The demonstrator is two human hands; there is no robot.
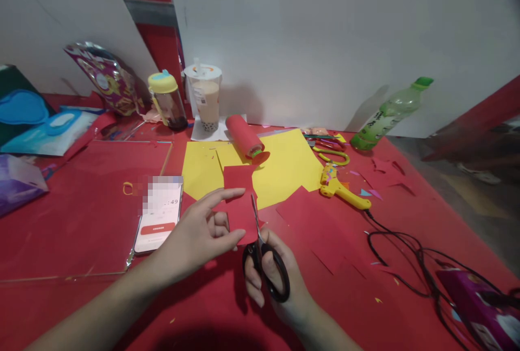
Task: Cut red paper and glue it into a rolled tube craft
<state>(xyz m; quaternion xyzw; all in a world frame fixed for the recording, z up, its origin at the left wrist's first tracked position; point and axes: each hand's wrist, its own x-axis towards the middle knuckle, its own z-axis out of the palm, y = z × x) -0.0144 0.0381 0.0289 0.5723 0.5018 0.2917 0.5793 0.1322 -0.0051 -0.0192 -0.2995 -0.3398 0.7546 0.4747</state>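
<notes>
My left hand point(203, 232) pinches a piece of red paper point(239, 199) between thumb and forefinger, holding it up over the red table point(81, 221). My right hand point(272, 275) grips black-handled scissors point(260, 253), fingers through the loops. The blades point away from me and run along the red paper's right edge. A yellow paper sheet point(284, 167) lies just beyond, with a red paper roll point(246, 138) resting on it.
A phone point(158, 215) lies left of my left hand. A yellow glue gun point(339, 188) with a black cord point(406, 253) sits to the right. A bubble tea cup point(205, 96), a small bottle point(167, 99), a green bottle point(388, 115) and spare scissors point(329, 148) stand by the wall.
</notes>
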